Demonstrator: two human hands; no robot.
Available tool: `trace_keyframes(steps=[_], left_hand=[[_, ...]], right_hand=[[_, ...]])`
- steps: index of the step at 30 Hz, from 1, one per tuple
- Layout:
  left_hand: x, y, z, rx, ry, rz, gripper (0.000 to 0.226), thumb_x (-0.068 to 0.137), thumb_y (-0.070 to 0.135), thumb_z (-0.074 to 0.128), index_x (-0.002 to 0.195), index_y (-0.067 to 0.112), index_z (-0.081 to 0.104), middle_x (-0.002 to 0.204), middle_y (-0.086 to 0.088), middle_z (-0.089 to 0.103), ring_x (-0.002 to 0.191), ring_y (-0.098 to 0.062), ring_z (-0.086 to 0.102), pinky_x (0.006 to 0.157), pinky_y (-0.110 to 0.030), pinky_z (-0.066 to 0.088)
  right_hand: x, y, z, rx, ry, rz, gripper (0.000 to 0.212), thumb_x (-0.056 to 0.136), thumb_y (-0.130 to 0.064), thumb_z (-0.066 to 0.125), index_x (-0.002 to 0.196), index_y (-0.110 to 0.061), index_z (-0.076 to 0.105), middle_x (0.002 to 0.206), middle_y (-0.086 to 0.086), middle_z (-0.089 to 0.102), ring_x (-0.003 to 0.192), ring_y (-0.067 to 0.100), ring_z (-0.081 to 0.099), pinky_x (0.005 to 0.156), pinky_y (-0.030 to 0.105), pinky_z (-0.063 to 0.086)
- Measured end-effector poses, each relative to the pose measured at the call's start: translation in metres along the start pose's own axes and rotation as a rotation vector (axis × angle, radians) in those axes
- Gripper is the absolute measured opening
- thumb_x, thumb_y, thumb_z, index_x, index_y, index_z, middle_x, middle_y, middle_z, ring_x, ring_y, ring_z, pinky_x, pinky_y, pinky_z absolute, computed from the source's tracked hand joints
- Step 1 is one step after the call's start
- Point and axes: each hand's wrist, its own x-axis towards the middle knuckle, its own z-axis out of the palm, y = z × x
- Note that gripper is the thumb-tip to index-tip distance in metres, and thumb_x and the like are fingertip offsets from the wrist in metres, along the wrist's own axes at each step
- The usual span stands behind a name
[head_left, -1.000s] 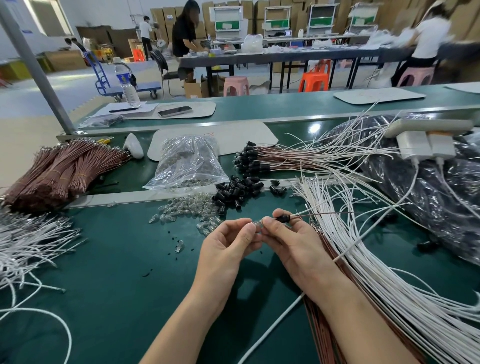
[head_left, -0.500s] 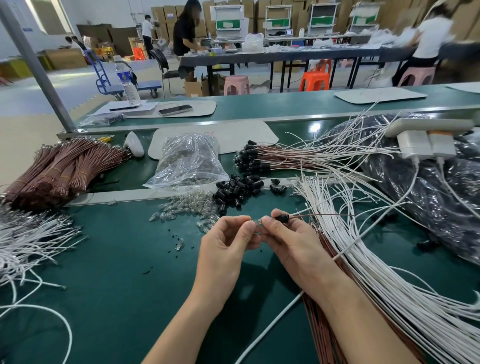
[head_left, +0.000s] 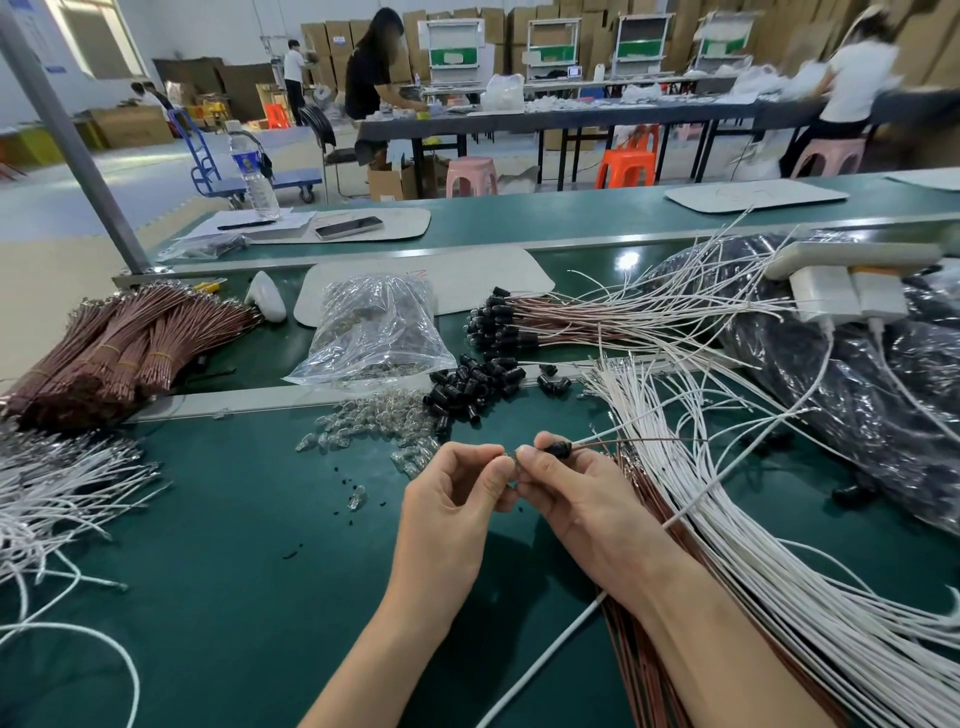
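My right hand (head_left: 576, 499) pinches a black socket (head_left: 558, 448) between thumb and forefinger, its brown lead (head_left: 649, 440) trailing off to the right over the white wires (head_left: 701, 467). My left hand (head_left: 457, 499) has its fingertips closed on a small clear bulb (head_left: 511, 460), right at the socket's open end. Both sit just above the green bench (head_left: 234, 545), near me, in front of the heap of loose bulbs (head_left: 374, 421) and the pile of black sockets (head_left: 472, 384) farther off. To seat it well, I'd say the bulb must go in straight along the socket's axis, not cocked, with the pressure on its sides rather than its tip, since the glass looks thin. I should brace the socket body itself, not the lead, so nothing pulls at the joint. How deep the bulb sits I cannot tell; my fingertips hide it.
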Motion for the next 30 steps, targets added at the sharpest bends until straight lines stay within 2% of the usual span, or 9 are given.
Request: trace_keyframes(steps=[6, 11, 16, 20, 24, 30], left_hand=[[0.001, 0.001, 0.000, 0.008, -0.018, 0.008, 0.008, 0.093, 0.018, 0.070, 0.101, 0.017, 0.070, 0.088, -0.001, 0.075, 0.078, -0.015, 0.071, 0.073, -0.022, 0.056], [0.001, -0.002, -0.005, 0.341, -0.053, 0.178, 0.025, 0.093, 0.019, 0.072, 0.109, 0.036, 0.067, 0.098, 0.019, 0.073, 0.093, -0.005, 0.070, 0.080, -0.013, 0.051], [0.002, -0.003, -0.010, 0.476, -0.048, 0.291, 0.021, 0.093, 0.018, 0.071, 0.106, 0.034, 0.067, 0.099, 0.024, 0.071, 0.093, -0.001, 0.069, 0.080, -0.009, 0.049], [0.002, -0.003, -0.010, 0.555, -0.061, 0.368, 0.014, 0.096, 0.021, 0.067, 0.109, 0.026, 0.068, 0.098, 0.020, 0.070, 0.092, -0.003, 0.068, 0.080, -0.015, 0.051], [0.002, -0.002, -0.010, 0.567, -0.057, 0.383, 0.016, 0.095, 0.016, 0.068, 0.109, 0.023, 0.069, 0.097, 0.019, 0.070, 0.094, -0.004, 0.068, 0.081, -0.017, 0.052], [-0.001, -0.002, -0.009, 0.459, -0.018, 0.282, 0.030, 0.089, 0.009, 0.075, 0.101, 0.036, 0.069, 0.096, 0.025, 0.073, 0.092, 0.003, 0.070, 0.080, -0.008, 0.049]], right_hand=[[0.001, -0.001, 0.002, 0.019, 0.007, -0.010, 0.020, 0.074, -0.005, 0.072, 0.089, -0.011, 0.060, 0.069, 0.005, 0.069, 0.062, 0.012, 0.069, 0.062, 0.019, 0.057], [-0.001, -0.002, 0.002, -0.008, -0.017, 0.001, 0.019, 0.075, -0.007, 0.071, 0.089, -0.012, 0.059, 0.071, 0.005, 0.068, 0.065, 0.012, 0.070, 0.063, 0.019, 0.057], [-0.003, -0.003, 0.002, -0.021, -0.037, 0.045, 0.019, 0.075, -0.006, 0.071, 0.088, -0.013, 0.059, 0.077, 0.007, 0.068, 0.068, 0.013, 0.069, 0.065, 0.020, 0.058], [-0.003, -0.002, 0.002, -0.011, -0.043, 0.063, 0.019, 0.076, -0.008, 0.074, 0.090, -0.014, 0.062, 0.080, 0.009, 0.069, 0.069, 0.014, 0.070, 0.064, 0.022, 0.058], [-0.004, -0.004, 0.001, -0.032, -0.048, 0.073, 0.011, 0.074, -0.009, 0.076, 0.079, -0.018, 0.072, 0.080, 0.009, 0.069, 0.068, 0.015, 0.069, 0.064, 0.023, 0.058], [-0.006, -0.005, 0.001, -0.031, -0.019, 0.077, 0.018, 0.070, -0.008, 0.077, 0.084, -0.015, 0.068, 0.072, 0.005, 0.066, 0.060, 0.011, 0.066, 0.058, 0.020, 0.056]])
